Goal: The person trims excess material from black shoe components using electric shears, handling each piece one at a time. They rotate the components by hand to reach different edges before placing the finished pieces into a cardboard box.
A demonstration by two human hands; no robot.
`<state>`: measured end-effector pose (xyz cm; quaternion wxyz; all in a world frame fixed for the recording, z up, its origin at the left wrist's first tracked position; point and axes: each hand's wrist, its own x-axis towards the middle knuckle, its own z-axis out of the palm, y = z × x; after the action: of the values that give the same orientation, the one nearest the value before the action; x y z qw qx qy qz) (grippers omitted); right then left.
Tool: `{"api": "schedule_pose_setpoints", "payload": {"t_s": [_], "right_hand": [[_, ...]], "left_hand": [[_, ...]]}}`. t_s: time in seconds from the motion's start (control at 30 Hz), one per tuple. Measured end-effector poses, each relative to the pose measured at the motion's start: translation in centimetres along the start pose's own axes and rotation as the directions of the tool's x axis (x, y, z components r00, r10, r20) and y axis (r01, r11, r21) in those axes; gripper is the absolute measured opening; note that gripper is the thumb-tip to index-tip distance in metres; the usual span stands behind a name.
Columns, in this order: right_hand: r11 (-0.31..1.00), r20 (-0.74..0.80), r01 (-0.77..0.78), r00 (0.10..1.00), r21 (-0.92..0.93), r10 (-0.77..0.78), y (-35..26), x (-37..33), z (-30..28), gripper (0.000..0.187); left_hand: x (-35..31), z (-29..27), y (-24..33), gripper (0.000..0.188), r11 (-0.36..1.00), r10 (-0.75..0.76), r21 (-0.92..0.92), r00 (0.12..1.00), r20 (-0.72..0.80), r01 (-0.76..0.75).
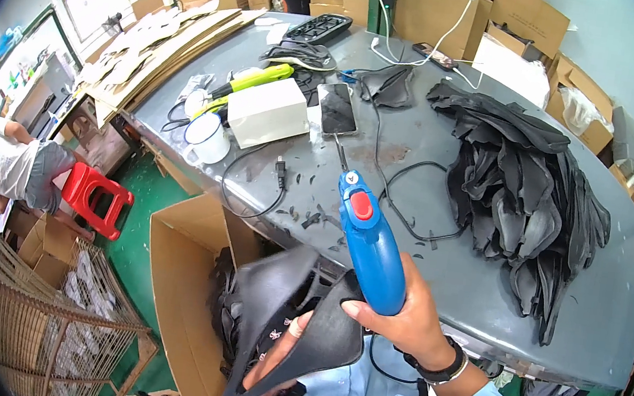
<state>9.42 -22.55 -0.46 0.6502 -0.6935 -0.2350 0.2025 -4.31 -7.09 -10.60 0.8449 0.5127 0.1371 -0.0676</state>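
My right hand is closed around a blue handheld electric tool with a red button and a thin metal tip. That tip points away from me, over the grey table. Its thumb lies close to the edge of a curved black molded piece, which looks like thin foam or rubber. My left hand grips this piece below the table's front edge; most of its fingers are hidden behind it. A blurred flap of the black material stands up on the left. Small black scraps lie on the table beyond the tool.
A pile of black molded pieces covers the right of the table. A white box, white mug, phone and loose cable lie farther off. An open cardboard box stands left. Two people are farther away.
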Motion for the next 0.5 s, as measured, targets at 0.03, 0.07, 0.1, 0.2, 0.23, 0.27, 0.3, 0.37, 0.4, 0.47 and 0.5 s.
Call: {"api": "schedule_pose_setpoints", "payload": {"t_s": [0.03, 0.07, 0.1, 0.2, 0.23, 0.27, 0.3, 0.37, 0.4, 0.47, 0.5], "right_hand": [[0.985, -0.061, 0.075, 0.995, -0.155, -0.085, 1.2, 0.2, -0.4, 0.061], [0.985, -0.051, 0.077, 0.995, -0.152, -0.086, 0.9, -0.2, 0.0, 0.061], [0.984, -0.061, 0.065, 0.995, -0.163, -0.076, 0.5, -0.4, 0.5, 0.062], [0.985, -0.031, 0.080, 0.996, -0.151, -0.086, 1.9, -1.6, 1.1, 0.069], [0.975, -0.028, 0.078, 0.996, -0.208, -0.086, 2.3, -2.2, 1.0, 0.069], [0.962, -0.026, 0.077, 0.996, -0.263, -0.087, 2.6, -2.4, 0.7, 0.070], [0.883, 0.018, 0.173, 0.983, -0.435, -0.184, 2.3, -2.7, 0.3, 0.067], [0.814, 0.072, 0.241, 0.968, -0.528, -0.240, 2.5, -3.1, 0.3, 0.064], [0.723, 0.116, 0.297, 0.950, -0.624, -0.290, 2.6, -3.4, 0.4, 0.061], [0.721, 0.145, 0.315, 0.946, -0.617, -0.289, 3.3, -4.0, 0.8, 0.057], [0.722, 0.164, 0.324, 0.944, -0.612, -0.285, 3.4, -4.3, 0.9, 0.057]], "left_hand": [[0.0, 3.9, 3.4, 0.062, 0.889, 0.401, 0.202, 0.912, 0.092, -0.411], [0.6, 5.6, 3.1, 0.061, 0.859, 0.490, -0.243, 0.861, 0.133, -0.451], [1.1, 6.0, 2.8, 0.058, 0.842, 0.466, -0.269, 0.882, -0.073, -0.467], [1.7, 5.5, 4.5, 0.047, 0.826, 0.348, -0.280, 0.834, -0.428, -0.489], [1.7, 5.1, 4.4, 0.046, 0.819, 0.366, -0.247, 0.803, -0.471, -0.518], [1.6, 4.7, 4.5, 0.045, 0.811, 0.383, -0.212, 0.768, -0.513, -0.546], [1.3, 4.4, 4.8, 0.044, 0.785, 0.412, -0.186, 0.721, -0.556, -0.592], [1.1, 3.8, 5.9, 0.042, 0.725, 0.475, -0.138, 0.636, -0.609, -0.674], [1.0, 3.7, 6.1, 0.042, 0.720, 0.480, -0.128, 0.623, -0.617, -0.682], [0.8, 3.4, 6.2, 0.040, 0.654, 0.549, -0.075, 0.540, -0.638, -0.753], [0.8, 3.4, 6.1, 0.039, 0.635, 0.560, -0.072, 0.523, -0.643, -0.769]]}}
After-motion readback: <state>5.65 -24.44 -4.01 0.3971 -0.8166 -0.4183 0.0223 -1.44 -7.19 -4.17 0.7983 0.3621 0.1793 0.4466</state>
